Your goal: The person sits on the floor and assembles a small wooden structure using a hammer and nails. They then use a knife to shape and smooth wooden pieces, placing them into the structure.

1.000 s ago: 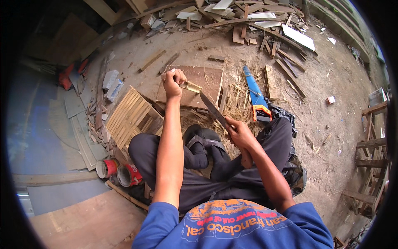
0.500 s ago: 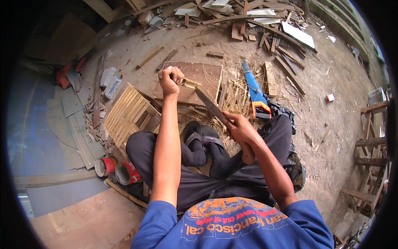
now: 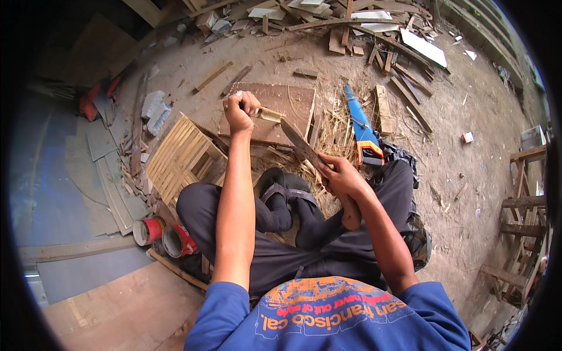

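My left hand [image 3: 241,111] is closed round a short split piece of bamboo [image 3: 269,115], which sticks out to the right over a brown board [image 3: 287,96] on the ground. In my right hand [image 3: 341,175] is a large knife with a long dark blade [image 3: 301,142] and a wooden handle [image 3: 351,215]. The blade slants up and left, its tip at the bamboo's right end; whether they touch I cannot tell. The handle's butt reaches back over my right thigh.
A blue-bladed handsaw [image 3: 359,117] lies on shavings [image 3: 341,137] right of the board. Left of it stands a slatted bamboo piece [image 3: 175,149]. Two red cans [image 3: 181,241] sit by my left knee. Scrap wood [image 3: 386,44] is heaped at the back; a wooden ladder-like frame [image 3: 524,202] is far right.
The knife tip has shifted slightly right and up, toward the bamboo's end. My left hand keeps its grip on the bamboo and has barely moved.
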`<move>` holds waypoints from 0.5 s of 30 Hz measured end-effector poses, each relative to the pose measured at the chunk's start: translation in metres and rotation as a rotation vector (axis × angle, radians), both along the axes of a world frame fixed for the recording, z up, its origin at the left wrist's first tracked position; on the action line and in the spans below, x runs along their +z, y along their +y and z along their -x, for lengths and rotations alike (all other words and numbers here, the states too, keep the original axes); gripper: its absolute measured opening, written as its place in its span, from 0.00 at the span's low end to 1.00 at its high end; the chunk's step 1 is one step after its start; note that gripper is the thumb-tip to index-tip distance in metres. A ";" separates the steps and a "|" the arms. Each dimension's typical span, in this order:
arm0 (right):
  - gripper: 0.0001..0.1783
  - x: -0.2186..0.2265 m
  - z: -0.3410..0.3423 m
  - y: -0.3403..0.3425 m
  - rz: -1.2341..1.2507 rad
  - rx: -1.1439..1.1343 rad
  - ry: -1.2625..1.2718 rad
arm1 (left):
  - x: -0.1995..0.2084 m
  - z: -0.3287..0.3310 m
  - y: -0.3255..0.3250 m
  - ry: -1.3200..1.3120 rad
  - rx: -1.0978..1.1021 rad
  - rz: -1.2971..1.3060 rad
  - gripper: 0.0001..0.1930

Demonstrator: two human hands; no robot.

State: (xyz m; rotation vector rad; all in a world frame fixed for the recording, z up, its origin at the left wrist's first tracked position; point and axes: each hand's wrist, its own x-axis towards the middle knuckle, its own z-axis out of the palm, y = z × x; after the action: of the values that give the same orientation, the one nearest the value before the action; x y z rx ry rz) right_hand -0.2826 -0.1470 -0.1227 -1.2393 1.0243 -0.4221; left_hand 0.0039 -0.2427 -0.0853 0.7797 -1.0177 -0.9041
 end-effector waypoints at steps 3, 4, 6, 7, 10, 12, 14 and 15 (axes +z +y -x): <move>0.23 -0.015 -0.009 -0.006 0.032 -0.023 0.005 | 0.000 0.002 -0.001 -0.015 -0.008 0.022 0.22; 0.23 -0.014 -0.014 -0.006 0.044 -0.035 -0.002 | 0.000 0.003 -0.001 -0.013 -0.002 0.029 0.21; 0.24 -0.004 -0.018 -0.004 0.016 -0.002 -0.026 | -0.003 0.003 0.000 -0.011 0.009 0.039 0.21; 0.24 0.005 -0.020 -0.001 0.008 -0.001 -0.026 | -0.004 0.001 -0.001 0.000 0.018 0.038 0.21; 0.25 0.039 -0.007 0.002 -0.013 0.093 -0.028 | -0.008 -0.008 0.001 0.035 0.033 0.015 0.21; 0.25 0.040 0.002 0.002 -0.031 0.075 -0.028 | -0.007 -0.011 0.002 0.061 0.020 -0.014 0.21; 0.25 0.022 0.008 -0.003 -0.009 0.049 -0.002 | -0.003 -0.008 -0.002 0.049 0.040 -0.003 0.21; 0.25 0.010 0.009 -0.005 -0.002 0.033 0.015 | -0.002 -0.006 -0.001 0.047 0.035 -0.010 0.21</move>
State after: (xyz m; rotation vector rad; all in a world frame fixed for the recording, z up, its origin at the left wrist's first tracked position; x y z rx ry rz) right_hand -0.2919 -0.1518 -0.1130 -1.2574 1.0159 -0.3862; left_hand 0.0095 -0.2438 -0.0876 0.7789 -0.9567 -0.8938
